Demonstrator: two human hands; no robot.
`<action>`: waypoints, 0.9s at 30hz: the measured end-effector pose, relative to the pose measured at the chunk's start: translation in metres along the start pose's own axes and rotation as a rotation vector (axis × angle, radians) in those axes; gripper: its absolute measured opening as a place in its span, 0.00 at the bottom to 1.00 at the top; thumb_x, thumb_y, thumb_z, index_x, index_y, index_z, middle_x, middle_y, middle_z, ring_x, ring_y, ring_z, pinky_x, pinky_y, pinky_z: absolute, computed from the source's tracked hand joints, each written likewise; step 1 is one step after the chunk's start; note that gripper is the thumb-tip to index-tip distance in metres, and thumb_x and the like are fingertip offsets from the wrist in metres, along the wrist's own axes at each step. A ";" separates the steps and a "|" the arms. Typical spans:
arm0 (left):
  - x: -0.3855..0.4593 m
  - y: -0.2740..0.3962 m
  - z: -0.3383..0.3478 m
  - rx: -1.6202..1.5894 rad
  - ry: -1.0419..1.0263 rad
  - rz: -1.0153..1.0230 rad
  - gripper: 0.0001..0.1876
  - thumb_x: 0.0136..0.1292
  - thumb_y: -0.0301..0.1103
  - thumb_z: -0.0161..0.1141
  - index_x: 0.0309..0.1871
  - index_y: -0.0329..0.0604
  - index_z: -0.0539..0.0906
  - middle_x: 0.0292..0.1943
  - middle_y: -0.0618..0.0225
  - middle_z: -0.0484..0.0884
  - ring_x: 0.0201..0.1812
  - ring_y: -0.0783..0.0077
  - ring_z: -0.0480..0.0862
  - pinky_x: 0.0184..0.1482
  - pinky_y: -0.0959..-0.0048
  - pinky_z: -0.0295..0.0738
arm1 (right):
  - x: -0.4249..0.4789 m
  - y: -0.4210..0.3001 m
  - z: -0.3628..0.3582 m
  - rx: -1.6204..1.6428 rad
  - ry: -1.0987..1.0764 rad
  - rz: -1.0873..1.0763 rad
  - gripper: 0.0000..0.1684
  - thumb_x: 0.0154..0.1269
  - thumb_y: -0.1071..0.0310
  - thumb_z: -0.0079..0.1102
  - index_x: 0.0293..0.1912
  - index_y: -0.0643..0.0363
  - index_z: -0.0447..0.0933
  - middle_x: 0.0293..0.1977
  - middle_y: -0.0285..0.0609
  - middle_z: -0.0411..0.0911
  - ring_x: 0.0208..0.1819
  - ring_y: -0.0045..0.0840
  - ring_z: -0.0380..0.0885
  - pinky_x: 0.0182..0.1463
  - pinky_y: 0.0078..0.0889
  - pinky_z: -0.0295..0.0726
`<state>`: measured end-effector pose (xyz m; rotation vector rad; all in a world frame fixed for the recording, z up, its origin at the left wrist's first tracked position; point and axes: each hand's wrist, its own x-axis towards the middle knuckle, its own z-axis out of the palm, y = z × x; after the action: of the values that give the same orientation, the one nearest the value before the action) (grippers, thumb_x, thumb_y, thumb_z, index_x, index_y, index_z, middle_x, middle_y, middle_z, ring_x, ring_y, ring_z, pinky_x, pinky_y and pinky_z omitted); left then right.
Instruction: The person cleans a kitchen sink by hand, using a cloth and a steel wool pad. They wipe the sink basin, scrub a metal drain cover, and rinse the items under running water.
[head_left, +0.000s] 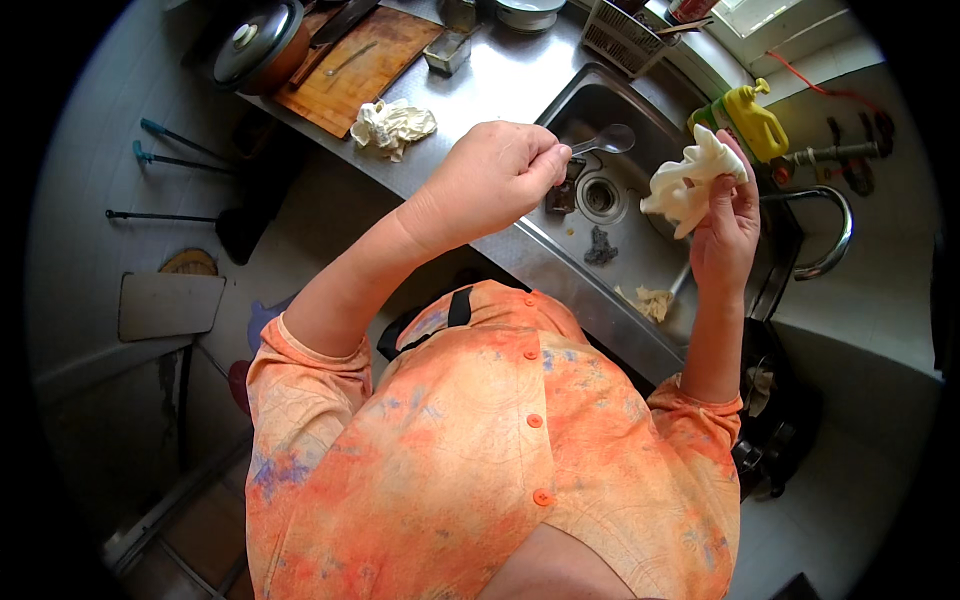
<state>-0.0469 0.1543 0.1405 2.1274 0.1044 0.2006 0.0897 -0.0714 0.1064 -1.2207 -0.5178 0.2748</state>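
My left hand (504, 171) is closed around the handle of a metal spoon (618, 139). The spoon's bowl points right, over the stainless-steel sink (646, 101). A crumpled white cloth (686, 180) is pinched between the thumb and fingers of my right hand (727, 217), raised over the sink's right part. The cloth and the spoon are apart. Below them in the sink are the drain (601, 196), a grey scouring pad (600, 247) and a crumpled pale scrap (654, 303). A small dark object (559, 198) lies left of the drain.
The steel counter (499, 82) holds another crumpled cloth (391, 126), a wooden cutting board (405, 41), a lidded pot (259, 49), a small container (448, 52) and stacked dishes (529, 13). A plastic basket (622, 36), yellow jug (739, 120) and curved faucet (836, 232) border the sink.
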 end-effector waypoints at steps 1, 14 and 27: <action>0.000 -0.001 0.002 -0.014 0.001 0.011 0.16 0.69 0.36 0.52 0.28 0.34 0.78 0.16 0.65 0.70 0.20 0.75 0.68 0.27 0.73 0.65 | 0.001 -0.001 0.004 -0.026 0.010 -0.018 0.21 0.73 0.67 0.52 0.63 0.59 0.70 0.56 0.40 0.75 0.54 0.22 0.75 0.60 0.25 0.72; -0.011 0.000 0.018 0.266 0.057 0.312 0.12 0.66 0.34 0.58 0.28 0.38 0.78 0.20 0.58 0.77 0.21 0.55 0.78 0.23 0.67 0.70 | -0.004 -0.005 0.035 -0.280 -0.445 0.016 0.11 0.68 0.75 0.56 0.50 0.64 0.77 0.42 0.38 0.79 0.44 0.19 0.79 0.50 0.20 0.79; -0.030 0.000 0.011 0.692 -0.033 0.610 0.09 0.62 0.32 0.62 0.28 0.46 0.72 0.14 0.70 0.73 0.17 0.70 0.78 0.19 0.73 0.69 | -0.006 -0.030 0.038 -0.687 -0.738 0.101 0.09 0.64 0.80 0.56 0.44 0.66 0.77 0.32 0.39 0.79 0.33 0.12 0.76 0.36 0.16 0.76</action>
<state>-0.0740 0.1409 0.1322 2.7984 -0.5808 0.5476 0.0625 -0.0535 0.1429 -1.8096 -1.2607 0.6809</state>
